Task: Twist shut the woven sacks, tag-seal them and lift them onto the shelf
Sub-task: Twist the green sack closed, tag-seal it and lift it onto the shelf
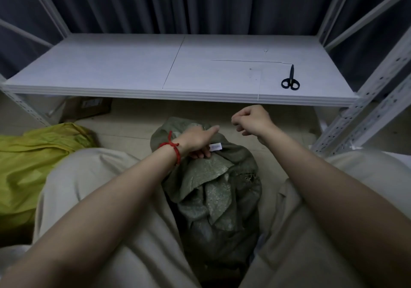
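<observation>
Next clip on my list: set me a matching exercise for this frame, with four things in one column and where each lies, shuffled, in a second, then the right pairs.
Things:
1. scissors
2. green sack
3. yellow sack
4. cardboard box

Places:
A. on the floor, far left
B. between the person's knees, gripped by the left hand
C. on the shelf, right part
D. under the shelf, at the left

Pairs: 1-C, 2-B, 3-A, 4-D

Centre: dull green woven sack (pixel 213 189) with white tag (pixel 216 147). Left: yellow sack (pixel 33 154). White shelf (pixel 133 65), black scissors (pixel 290 79), red wrist string (pixel 174 148).
</observation>
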